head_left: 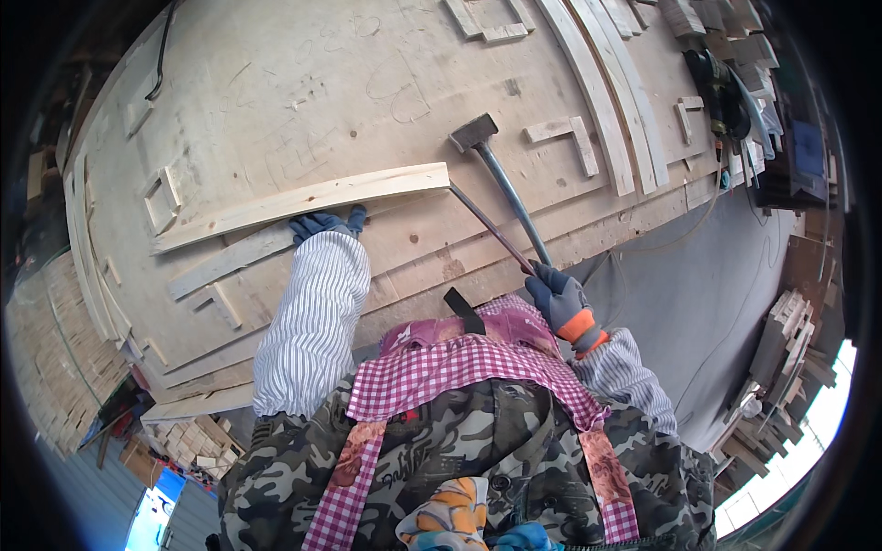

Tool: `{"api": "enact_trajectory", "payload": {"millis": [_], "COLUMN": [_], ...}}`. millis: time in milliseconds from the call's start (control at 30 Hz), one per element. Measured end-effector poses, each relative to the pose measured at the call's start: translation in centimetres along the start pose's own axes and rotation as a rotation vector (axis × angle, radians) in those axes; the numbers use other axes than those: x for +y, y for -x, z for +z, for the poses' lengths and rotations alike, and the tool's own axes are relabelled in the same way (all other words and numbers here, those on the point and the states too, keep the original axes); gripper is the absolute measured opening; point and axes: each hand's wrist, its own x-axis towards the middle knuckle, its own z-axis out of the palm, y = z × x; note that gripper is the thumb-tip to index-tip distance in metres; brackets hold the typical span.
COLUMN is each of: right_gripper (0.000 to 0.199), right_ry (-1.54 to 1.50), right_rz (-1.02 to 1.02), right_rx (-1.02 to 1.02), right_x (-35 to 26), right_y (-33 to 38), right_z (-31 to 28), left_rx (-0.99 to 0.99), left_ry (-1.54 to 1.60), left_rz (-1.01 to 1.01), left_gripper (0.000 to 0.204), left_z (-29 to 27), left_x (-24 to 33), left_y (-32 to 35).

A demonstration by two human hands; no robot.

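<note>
My left hand (323, 225), in a dark blue glove, grips the near edge of a long pale wooden board (312, 195); its fingertips are partly hidden by the board. Below it lies a greyer wooden strip (234, 260), partly covered. My right hand (562, 301), in a blue-grey glove with an orange cuff, is closed where two tool handles come together. One belongs to a hammer (513, 202) with a blocky metal head, pointing away from me. The other is a thin metal rod (487, 223), whose far tip meets the right end of the pale board.
Wooden corner pieces (571, 138) and small frames (163, 200) lie about the large plywood worktop (303, 101). Long planks (606, 92) run along its right part. A dark power tool (717, 92) and stacked timber stand at far right. Cut wood piles (64, 349) sit at left.
</note>
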Motion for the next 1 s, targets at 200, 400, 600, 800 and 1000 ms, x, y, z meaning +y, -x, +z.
{"api": "enact_trajectory", "payload": {"millis": [200, 400, 600, 800, 1000], "right_gripper": [0.041, 0.043, 0.051, 0.047, 0.041], "right_ry": [0.392, 0.330, 0.363, 0.437, 0.405], "right_rz": [-0.094, -0.018, -0.173, -0.191, -0.164], "right_rx": [-0.073, -0.025, -0.007, 0.026, 0.110], "right_x": [-8.2, -4.8, -1.0, -2.9, -3.4], "right_y": [0.0, -0.1, 0.3, -0.2, 1.4], "right_z": [-3.2, -1.6, 1.6, -1.1, -3.5], "left_rx": [0.034, -0.075, 0.126, 0.129, -0.201], "left_ry": [0.128, 0.077, 0.601, 1.097, 1.483], "left_rz": [0.065, -0.025, 0.138, -0.371, -0.514], "left_gripper": [0.111, 0.110, 0.103, 0.074, 0.058], "left_z": [-0.6, -0.5, 1.1, -1.3, -1.2], "left_x": [-0.6, -0.3, -2.7, 0.1, 1.7], "left_y": [1.0, 0.8, -0.6, -1.4, -1.8]}}
